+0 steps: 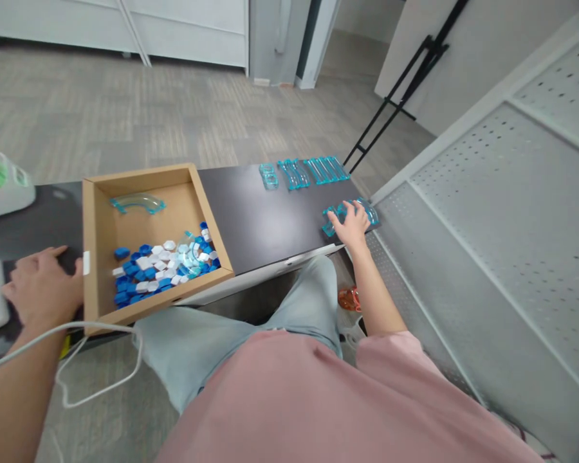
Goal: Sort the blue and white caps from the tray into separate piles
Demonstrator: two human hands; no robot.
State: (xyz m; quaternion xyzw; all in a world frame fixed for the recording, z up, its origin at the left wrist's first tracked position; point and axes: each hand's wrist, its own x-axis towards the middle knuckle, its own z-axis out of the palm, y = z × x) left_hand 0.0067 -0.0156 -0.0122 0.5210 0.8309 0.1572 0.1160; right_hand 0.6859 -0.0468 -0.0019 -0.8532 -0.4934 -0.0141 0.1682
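Curved translucent turquoise plastic pieces (370, 213), right end of flat dark tabletop (265, 218), under spread-fingered right hand (352, 226) (hold not discernible; left hand (45, 286) splayed), could fall if swept past the edge.

clear teal pieces (369, 212), close together

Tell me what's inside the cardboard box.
The box holds a clear curved piece toward its far side, and a nearer heap of blue and white blocks with more clear plastic among them. Anything beneath the heap is covered.
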